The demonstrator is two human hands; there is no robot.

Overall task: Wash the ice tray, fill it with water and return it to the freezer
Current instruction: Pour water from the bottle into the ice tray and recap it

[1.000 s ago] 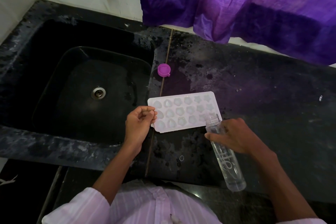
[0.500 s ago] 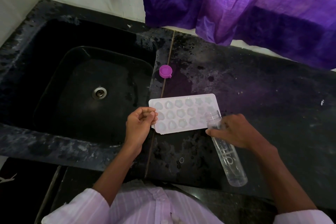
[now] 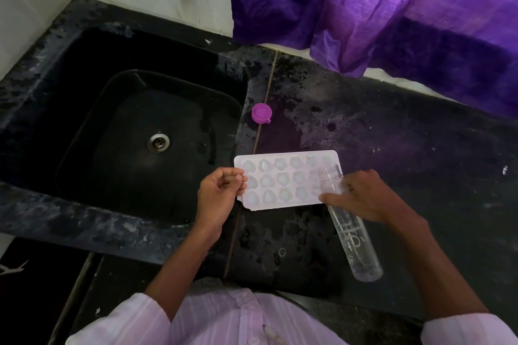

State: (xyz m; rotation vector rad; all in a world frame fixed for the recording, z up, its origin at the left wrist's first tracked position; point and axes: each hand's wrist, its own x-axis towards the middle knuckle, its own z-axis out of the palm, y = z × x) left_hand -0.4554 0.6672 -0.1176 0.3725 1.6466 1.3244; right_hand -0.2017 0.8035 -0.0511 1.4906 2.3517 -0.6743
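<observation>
While the dark, wet surface (image 3: 392,148) to the right of the sink (image 3: 56,120) carries it, the white ice tray (image 3: 283,179) lies flat just beside the sink's right rim, towards the near edge. It looks like thin, light plastic that would flex easily. Its shaped cells look glossy, perhaps already holding water, so I judge it will slop if twisted or tipped. It is best taken by both short ends and kept level, with a firm pinch, since the wet rim is probably slippery. The clear bottle (image 3: 353,235), uncapped, leans with its mouth over the tray's right end; whether water is running I cannot tell. The right hand (image 3: 367,196) wraps the bottle's upper part, fingers curled round it and forefinger stretched along its near side. The left hand (image 3: 217,196) is curled, thumb and fingertips pinching the tray's left edge. The purple cap (image 3: 261,112) sits apart, farther back by the sink's rim.
</observation>
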